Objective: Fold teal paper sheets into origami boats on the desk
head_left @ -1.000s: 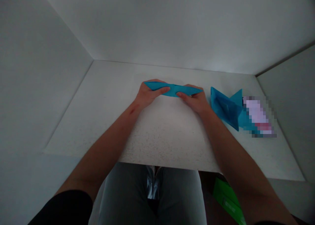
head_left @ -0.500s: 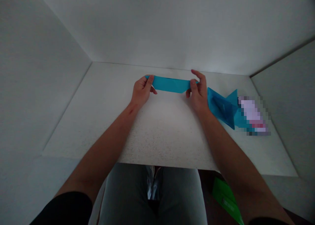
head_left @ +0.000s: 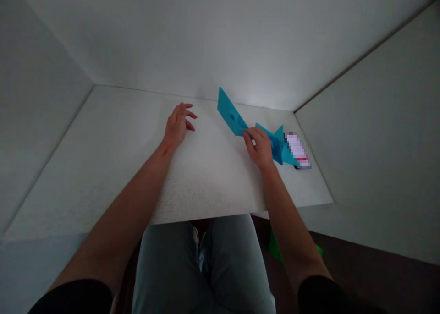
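Note:
My right hand (head_left: pixel 258 146) pinches the lower right end of a folded strip of blue paper (head_left: pixel 229 113). The strip tilts up to the left, raised off the white table, with a small dark spot on its face. My left hand (head_left: pixel 176 125) is apart from it, over the table's left-middle, with its fingers spread and nothing in them. Just right of my right hand lies a folded blue paper piece (head_left: pixel 277 145) with pointed corners, partly hidden behind that hand.
A blurred-out pale rectangular item (head_left: pixel 297 150) with a red band lies at the right, against the folded blue piece. White walls enclose the white table (head_left: pixel 206 181) at back and sides. Something green (head_left: pixel 275 247) is below the table's front edge, right of my legs.
My left hand has let go of the paper strip and moved left. My right hand has turned the strip from level to steeply tilted. The camera view has shifted to the right.

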`<act>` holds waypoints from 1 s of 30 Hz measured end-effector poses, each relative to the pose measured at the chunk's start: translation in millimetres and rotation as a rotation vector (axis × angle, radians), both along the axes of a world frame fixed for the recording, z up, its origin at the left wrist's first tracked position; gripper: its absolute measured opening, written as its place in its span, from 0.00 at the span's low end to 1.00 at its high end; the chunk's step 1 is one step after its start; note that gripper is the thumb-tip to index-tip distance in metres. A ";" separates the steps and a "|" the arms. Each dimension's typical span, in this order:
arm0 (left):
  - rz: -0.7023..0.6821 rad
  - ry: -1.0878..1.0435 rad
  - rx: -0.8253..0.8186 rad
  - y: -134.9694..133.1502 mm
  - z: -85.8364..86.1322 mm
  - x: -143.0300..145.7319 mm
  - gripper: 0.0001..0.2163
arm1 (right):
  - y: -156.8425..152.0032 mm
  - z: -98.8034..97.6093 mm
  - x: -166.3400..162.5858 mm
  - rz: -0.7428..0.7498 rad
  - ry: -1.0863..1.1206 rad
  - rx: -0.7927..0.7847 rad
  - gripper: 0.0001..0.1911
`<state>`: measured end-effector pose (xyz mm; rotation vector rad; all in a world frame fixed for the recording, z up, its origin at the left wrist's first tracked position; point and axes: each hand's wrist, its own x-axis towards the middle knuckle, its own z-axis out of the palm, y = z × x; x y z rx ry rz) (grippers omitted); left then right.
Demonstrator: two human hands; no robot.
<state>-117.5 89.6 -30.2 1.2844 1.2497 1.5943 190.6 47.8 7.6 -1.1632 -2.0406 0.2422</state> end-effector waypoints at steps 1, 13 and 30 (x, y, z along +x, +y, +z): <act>-0.006 -0.014 -0.002 1.8 -1.7 -0.4 0.34 | -13.8 1.3 14.1 -0.071 -0.034 0.054 0.16; -0.020 0.020 -0.083 -3.4 5.5 1.6 0.30 | -129.8 -8.8 84.6 -0.615 -0.447 0.195 0.16; -0.019 0.056 -0.072 -3.3 6.3 2.3 0.23 | -147.9 0.7 103.6 -0.533 -0.295 0.108 0.22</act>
